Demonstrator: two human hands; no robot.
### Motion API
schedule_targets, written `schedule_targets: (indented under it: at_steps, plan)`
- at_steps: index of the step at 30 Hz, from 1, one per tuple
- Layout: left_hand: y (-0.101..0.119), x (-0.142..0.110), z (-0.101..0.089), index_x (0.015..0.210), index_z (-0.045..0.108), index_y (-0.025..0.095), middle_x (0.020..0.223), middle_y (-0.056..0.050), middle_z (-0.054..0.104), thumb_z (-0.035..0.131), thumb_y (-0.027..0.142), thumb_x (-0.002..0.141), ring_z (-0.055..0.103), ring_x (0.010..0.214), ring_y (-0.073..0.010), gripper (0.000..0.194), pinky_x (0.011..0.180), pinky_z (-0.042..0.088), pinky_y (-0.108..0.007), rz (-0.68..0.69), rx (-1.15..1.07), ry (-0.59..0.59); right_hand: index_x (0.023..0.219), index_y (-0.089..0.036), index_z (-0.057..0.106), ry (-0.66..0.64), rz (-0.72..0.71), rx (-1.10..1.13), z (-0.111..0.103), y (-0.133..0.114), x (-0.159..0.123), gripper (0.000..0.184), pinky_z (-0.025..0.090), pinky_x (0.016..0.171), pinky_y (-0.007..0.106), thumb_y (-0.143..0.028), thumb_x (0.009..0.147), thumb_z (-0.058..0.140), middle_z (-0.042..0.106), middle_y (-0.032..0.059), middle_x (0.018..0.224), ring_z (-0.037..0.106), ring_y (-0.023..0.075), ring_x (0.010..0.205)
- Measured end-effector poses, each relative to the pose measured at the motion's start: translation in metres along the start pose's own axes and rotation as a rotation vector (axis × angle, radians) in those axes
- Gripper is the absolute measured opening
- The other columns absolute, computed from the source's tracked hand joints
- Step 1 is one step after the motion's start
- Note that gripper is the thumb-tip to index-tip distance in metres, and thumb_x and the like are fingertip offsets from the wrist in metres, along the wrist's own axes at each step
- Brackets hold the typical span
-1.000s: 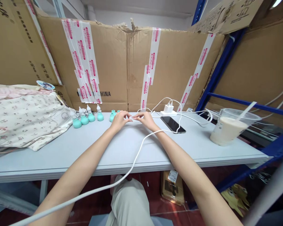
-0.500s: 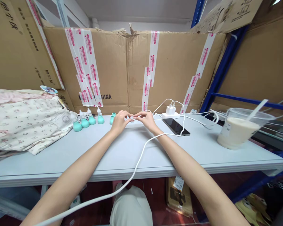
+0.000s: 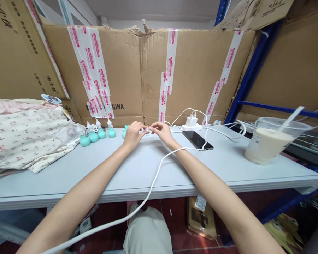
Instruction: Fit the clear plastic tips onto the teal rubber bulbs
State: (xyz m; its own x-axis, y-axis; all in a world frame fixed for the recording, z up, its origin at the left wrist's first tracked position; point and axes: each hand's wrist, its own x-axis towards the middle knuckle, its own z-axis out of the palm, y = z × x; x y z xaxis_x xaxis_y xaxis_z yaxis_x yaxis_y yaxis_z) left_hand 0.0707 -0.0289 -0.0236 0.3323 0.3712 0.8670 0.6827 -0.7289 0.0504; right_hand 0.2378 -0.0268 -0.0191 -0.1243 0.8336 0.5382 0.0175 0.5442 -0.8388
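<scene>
My left hand [image 3: 134, 135] and my right hand [image 3: 163, 134] meet over the middle of the table, fingertips pinched together. Between them is a small clear-white piece [image 3: 147, 129], probably a nozzle tip, mostly covered by the fingers. Just left of my left hand stands a teal bulb without a tip [image 3: 125, 130], partly hidden by that hand. Farther left, several teal squeeze bulbs [image 3: 101, 133] stand in a row, some topped with pointed clear-white tips [image 3: 109, 122].
A white cable [image 3: 159, 176] runs across my right forearm. Right of my hands lie a black phone [image 3: 197, 139] and a white charger on a power strip [image 3: 191, 126]. A drink cup [image 3: 267, 144] stands at right, a floral cloth bag [image 3: 34, 137] at left. Cardboard [image 3: 127, 70] walls the back.
The view has tilted and shifted slightly. Both hands stay pinched at the same spot, with the fingers turned a little around the small clear piece.
</scene>
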Motion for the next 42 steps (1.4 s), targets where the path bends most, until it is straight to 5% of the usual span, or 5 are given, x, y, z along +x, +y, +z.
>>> schedule_targets:
  at_steps: [9,22,42]
  plan:
    - [0.0,-0.002,0.0,0.089,0.067,0.018,0.078,-0.004,0.065,0.051,0.034,0.089,0.052,0.072,-0.0165,0.022,0.067,0.041,-0.03,0.086,0.048,0.083,0.076,-0.015,0.074,-0.131,0.174,0.312,0.004,-0.003,-0.007,0.038,0.053,0.083,0.037,-0.046,0.055,0.08,0.072,0.0051,0.076,0.068,0.0179,0.07]
    - [0.004,-0.004,0.0,0.095,0.07,0.02,0.075,-0.003,0.067,0.051,0.032,0.09,0.051,0.07,-0.0154,0.022,0.064,0.039,-0.029,0.174,0.129,0.114,0.077,-0.015,0.074,-0.134,0.324,0.39,-0.001,-0.007,-0.01,0.043,0.055,0.081,0.032,-0.043,0.047,0.085,0.072,0.0043,0.07,0.069,0.0143,0.067]
    - [0.002,0.004,-0.009,0.086,0.067,0.02,0.076,-0.003,0.065,0.05,0.031,0.09,0.053,0.072,-0.0162,0.021,0.067,0.04,-0.031,0.1,0.124,0.136,0.08,-0.015,0.075,-0.07,0.137,0.334,0.012,-0.025,-0.012,0.035,0.055,0.085,0.036,-0.039,0.055,0.082,0.074,0.005,0.076,0.071,0.0186,0.076]
